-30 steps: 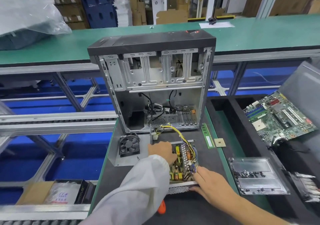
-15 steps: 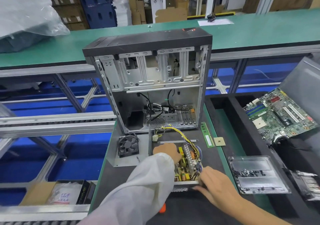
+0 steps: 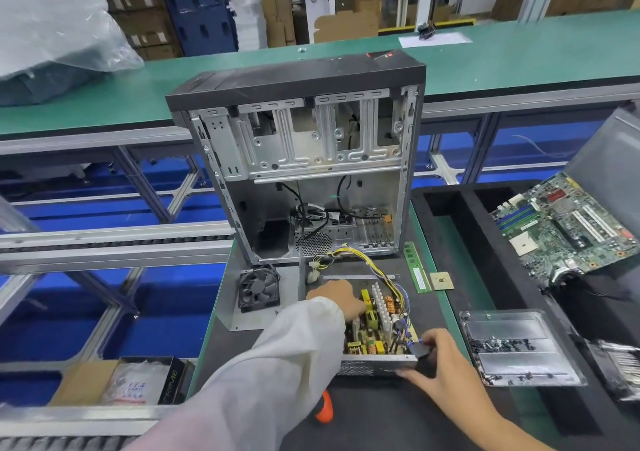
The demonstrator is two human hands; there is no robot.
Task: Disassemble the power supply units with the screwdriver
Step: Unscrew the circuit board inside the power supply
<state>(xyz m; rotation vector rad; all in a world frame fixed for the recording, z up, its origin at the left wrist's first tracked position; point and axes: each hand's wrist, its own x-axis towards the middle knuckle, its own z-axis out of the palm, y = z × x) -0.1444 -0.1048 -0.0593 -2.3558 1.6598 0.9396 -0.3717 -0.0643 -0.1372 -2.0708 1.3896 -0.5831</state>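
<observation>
We have the opened power supply unit (image 3: 375,329) lying near the front edge of the table (image 3: 398,416), just before the empty computer case (image 3: 304,159). Our left hand (image 3: 337,300) rests on its circuit board, fingers hidden, so we cannot tell their grip. A second ago our right hand (image 3: 440,364) lay flat at the near right corner; now its fingers pinch a black socket part (image 3: 420,352) there, lifting it free, we judge. The orange-handled screwdriver (image 3: 323,412) lies unused.

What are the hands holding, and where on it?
The right hand pinches a small black part at the near right corner of the power supply. The left hand rests on its far left side.
</observation>
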